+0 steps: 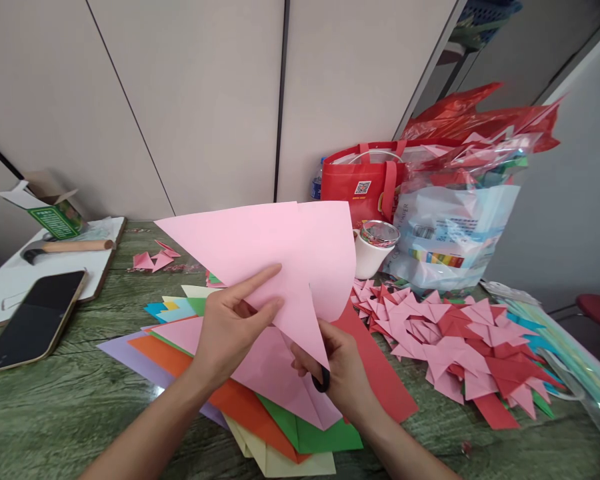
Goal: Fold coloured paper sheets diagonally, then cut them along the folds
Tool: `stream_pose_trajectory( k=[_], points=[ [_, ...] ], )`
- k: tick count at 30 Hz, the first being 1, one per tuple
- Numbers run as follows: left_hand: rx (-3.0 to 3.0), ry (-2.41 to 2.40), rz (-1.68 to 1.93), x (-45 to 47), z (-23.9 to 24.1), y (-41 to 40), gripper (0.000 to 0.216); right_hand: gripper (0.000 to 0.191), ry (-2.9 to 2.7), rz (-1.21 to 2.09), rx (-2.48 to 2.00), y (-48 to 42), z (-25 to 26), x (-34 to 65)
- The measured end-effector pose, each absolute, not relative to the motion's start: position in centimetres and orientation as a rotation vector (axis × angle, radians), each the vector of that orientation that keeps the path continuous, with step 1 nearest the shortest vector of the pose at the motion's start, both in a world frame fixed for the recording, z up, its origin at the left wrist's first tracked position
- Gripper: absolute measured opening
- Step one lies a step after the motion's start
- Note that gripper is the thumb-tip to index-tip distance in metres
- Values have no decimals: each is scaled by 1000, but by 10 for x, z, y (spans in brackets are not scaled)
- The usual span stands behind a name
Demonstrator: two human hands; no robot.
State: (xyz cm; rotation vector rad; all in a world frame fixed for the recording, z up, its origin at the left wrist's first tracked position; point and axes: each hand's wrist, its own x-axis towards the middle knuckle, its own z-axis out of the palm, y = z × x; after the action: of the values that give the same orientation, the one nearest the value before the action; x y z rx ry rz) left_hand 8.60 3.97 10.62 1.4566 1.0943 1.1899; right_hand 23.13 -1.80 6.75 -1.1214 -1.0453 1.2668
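A large pink paper sheet (275, 250) is held up over the table, folded into a point at its lower right. My left hand (230, 327) pinches it from the left, index finger stretched along its face. My right hand (337, 373) is closed round the black handle of scissors (322, 380), just under the sheet's lower point; the blades are hidden behind the paper. Beneath both hands lies a fan of coloured paper sheets (260, 413): orange, green, cream, purple, red.
A pile of folded pink and red paper pieces (455, 347) lies at the right. Behind it stand a white cup (373, 250), a red bag (367, 180) and plastic bags (455, 227). At the left are a phone (33, 317), a clipboard (10, 280), a hammer (65, 247) and a small box (50, 210).
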Motion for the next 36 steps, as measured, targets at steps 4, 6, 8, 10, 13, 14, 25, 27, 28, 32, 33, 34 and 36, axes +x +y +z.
stream_pose_trajectory(
  k=[4,6,8,10,13,14,25,27,28,32,33,34,36],
  points=[
    [1441,1069,1193,88,108,38,45,23,-1073,1231,-1083,-17,70,231],
    [1452,1045,1182,91,109,36,43,24,-1103,1187,-1081,-16,72,232],
    [1475,1042,1162,93,110,35,42,28,-1115,1145,-1090,-15,74,234],
    [1498,1054,1133,94,109,33,43,31,-1106,1129,-1090,-15,76,236],
    [1509,1065,1104,94,108,33,43,29,-1090,1141,-1086,-15,76,237],
    [1512,1068,1098,94,108,33,44,28,-1088,1144,-1089,-15,76,237],
    [1508,1049,1122,93,108,35,42,27,-1115,1131,-1068,-15,71,236],
    [1500,1047,1130,93,109,35,42,28,-1121,1138,-1059,-15,72,237],
    [1499,1047,1132,93,110,35,42,29,-1123,1144,-1055,-15,72,237],
    [1500,1052,1151,94,112,34,41,28,-1121,1146,-1069,-15,71,236],
    [1496,1048,1155,94,112,34,41,28,-1120,1140,-1076,-15,70,236],
    [1494,1043,1154,94,112,34,41,27,-1117,1132,-1081,-15,70,236],
    [1493,1039,1152,94,112,34,41,27,-1108,1128,-1086,-15,70,236]
  ],
)
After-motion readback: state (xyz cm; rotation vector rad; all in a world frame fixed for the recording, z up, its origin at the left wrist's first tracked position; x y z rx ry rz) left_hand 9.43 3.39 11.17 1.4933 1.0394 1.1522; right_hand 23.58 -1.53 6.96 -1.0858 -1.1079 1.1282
